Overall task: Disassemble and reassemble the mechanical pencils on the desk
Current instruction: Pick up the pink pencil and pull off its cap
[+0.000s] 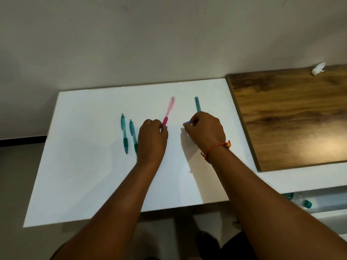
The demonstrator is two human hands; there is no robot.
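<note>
The pink pencil (168, 112), blurred, is pinched at its grip end by the left hand (152, 136). The right hand (206, 129) pinches a small blue part (187, 122); a teal barrel (197, 104) shows beyond it. Two teal pencils (124, 134) lie on the worktop (84, 175) just left of the left hand.

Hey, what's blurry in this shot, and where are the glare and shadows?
Head view: the pink pencil, pinched by the left hand, is motion-smeared toward its far end; glare washes part of the wooden board; the right hand, pinching a blue piece, throws a hard shadow on the white desk.
</note>
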